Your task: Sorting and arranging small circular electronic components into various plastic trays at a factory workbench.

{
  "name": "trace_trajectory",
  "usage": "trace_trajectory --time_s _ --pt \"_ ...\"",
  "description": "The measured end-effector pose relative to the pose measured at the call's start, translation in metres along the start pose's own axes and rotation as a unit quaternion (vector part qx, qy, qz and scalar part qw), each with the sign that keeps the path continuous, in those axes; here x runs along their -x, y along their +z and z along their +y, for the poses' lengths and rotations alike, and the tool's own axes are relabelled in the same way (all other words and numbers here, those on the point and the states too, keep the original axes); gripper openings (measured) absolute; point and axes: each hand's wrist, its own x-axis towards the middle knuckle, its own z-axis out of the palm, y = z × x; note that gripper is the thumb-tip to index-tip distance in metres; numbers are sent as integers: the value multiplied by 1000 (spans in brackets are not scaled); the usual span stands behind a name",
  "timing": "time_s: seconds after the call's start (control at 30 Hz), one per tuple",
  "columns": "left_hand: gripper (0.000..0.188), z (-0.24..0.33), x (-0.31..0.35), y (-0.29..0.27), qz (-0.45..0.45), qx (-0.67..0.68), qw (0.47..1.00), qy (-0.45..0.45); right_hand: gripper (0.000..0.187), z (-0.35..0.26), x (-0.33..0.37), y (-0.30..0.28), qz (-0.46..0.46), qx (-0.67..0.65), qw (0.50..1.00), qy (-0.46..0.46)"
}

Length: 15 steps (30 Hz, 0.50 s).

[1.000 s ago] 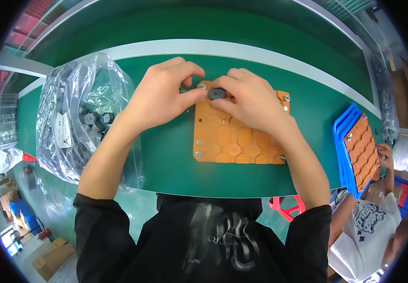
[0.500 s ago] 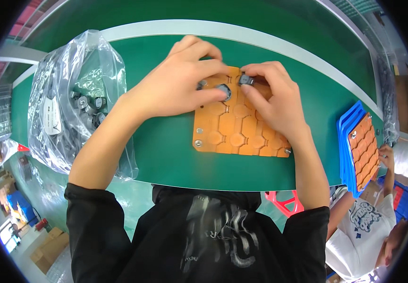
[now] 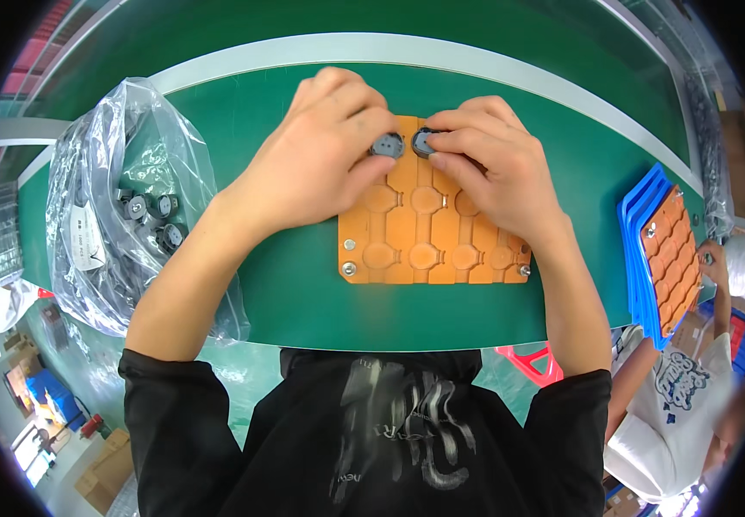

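An orange plate (image 3: 401, 226) with rows of round recesses lies on the green table in front of me. At its far left part, my left hand (image 3: 325, 155) pinches a small round grey plastic part (image 3: 387, 146) between thumb and fingers. Beside it, my right hand (image 3: 500, 159) grips a second round grey part (image 3: 424, 142) over the far row. Whether either part sits down in its recess is hard to tell. The nearer recesses in view hold nothing, while my right hand covers some of the plate's right side.
A clear plastic bag (image 3: 88, 289) with several grey round parts (image 3: 165, 205) stands at the left. To the right, another orange plate (image 3: 672, 267) rests on stacked blue trays (image 3: 636, 250). A co-worker in a white shirt (image 3: 678, 405) is beyond, one hand (image 3: 713, 261) near that stack.
My right hand has brought its grey part left, close to the other one. The left hand's part is now farther up the plate. The orange plate has shifted slightly left.
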Motion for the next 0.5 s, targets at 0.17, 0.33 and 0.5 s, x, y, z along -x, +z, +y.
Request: trace_trajectory --time_s 0.17,0.33,0.5 --pt "31 -4 2 -1 13 -8 999 -34 15 1 -2 -1 -10 1 1000 -18" --pt "31 -2 -3 4 28 -13 1000 1 13 -1 0 -1 -17 -6 1000 -3" --pt "31 -6 0 6 32 -2 999 17 11 1 -1 -3 -33 -21 999 22"
